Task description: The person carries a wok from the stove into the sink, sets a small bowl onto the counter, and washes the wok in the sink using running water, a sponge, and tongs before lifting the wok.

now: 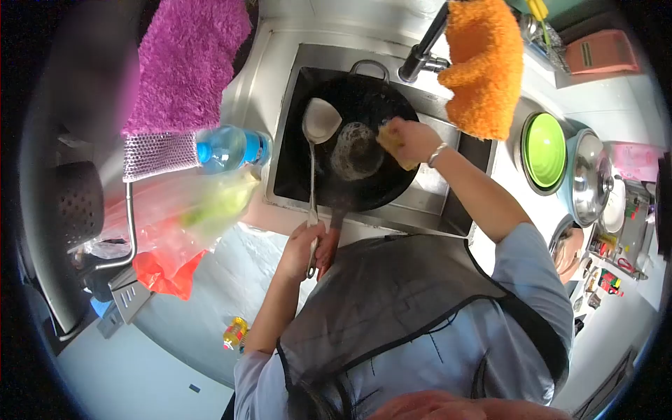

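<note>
A black wok (381, 189) rests in the steel sink (297, 66), its loop handle towards the back and its wooden handle (334, 238) towards me. Soapy water lies in its middle. My left hand (301, 248) is closed around the long handle of a metal wok spatula (322, 120), whose blade is over the wok's left side. The wok's wooden handle is right beside that hand; I cannot tell whether the fingers grip it too. Over the right side of the wok, my right hand (416, 142) is closed on a yellowish sponge (393, 147).
A black faucet (418, 61) with an orange cloth (483, 70) beside it stands behind the sink. At left are a purple cloth (189, 63), a plastic bottle (231, 148) and plastic bags (175, 210). To the right sit green bowls (545, 150) and a glass-lidded pot (589, 175).
</note>
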`<state>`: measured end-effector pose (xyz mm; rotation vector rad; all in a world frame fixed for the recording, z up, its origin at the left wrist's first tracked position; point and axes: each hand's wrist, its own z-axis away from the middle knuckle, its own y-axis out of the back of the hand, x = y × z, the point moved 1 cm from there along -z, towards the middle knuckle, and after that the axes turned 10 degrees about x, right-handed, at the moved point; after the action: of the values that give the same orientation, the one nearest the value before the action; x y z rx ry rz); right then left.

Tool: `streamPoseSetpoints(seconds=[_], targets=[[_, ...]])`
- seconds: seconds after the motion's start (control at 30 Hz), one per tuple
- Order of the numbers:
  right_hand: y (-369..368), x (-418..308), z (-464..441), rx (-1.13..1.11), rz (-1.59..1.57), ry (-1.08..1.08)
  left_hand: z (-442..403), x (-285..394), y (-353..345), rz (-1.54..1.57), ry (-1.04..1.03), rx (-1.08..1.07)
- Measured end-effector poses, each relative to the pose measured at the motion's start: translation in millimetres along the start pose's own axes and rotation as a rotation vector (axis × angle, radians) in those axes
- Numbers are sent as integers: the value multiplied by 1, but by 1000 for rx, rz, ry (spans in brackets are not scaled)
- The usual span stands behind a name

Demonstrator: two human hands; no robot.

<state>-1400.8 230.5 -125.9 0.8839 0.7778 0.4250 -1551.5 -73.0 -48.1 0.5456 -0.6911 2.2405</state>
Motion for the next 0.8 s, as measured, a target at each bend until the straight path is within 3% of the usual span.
streamPoseSetpoints(seconds=[0.03, 0.1, 0.13, 0.17, 0.23, 0.27, 0.4, 0.43, 0.5, 0.63, 0.7, 0.77, 0.8], targets=[[7, 10, 6, 109, -180, -126, 3, 1, -5, -103, -38, 72], [15, 28, 24, 254, -559, -147, 9, 3, -16, -312, -114, 215], [18, 38, 35, 329, -749, -155, 12, 5, -12, -437, -51, 190], [20, 50, 46, 405, -938, -159, 8, -1, -10, -588, -189, 197], [18, 77, 69, 317, -1433, -356, -4, -19, -5, -881, -475, 204], [25, 75, 91, 397, -1616, -466, -1, -15, -16, -982, -467, 212], [24, 122, 153, 369, -1844, -442, -1, -16, -61, -1276, -496, 188], [26, 126, 172, 410, -1878, -511, -5, -20, -70, -1322, -517, 165], [26, 133, 199, 421, -1941, -449, -18, -31, -89, -1345, -517, 115], [12, 133, 213, 562, -1766, -448, -52, -60, -122, -1407, -564, 14], [5, 129, 206, 590, -1625, -432, -58, -69, -133, -1424, -575, -10], [-8, 137, 190, 604, -1385, -251, -60, -72, -143, -1433, -560, -25], [-15, 140, 182, 676, -1120, -228, -59, -73, -145, -1435, -564, -34]])
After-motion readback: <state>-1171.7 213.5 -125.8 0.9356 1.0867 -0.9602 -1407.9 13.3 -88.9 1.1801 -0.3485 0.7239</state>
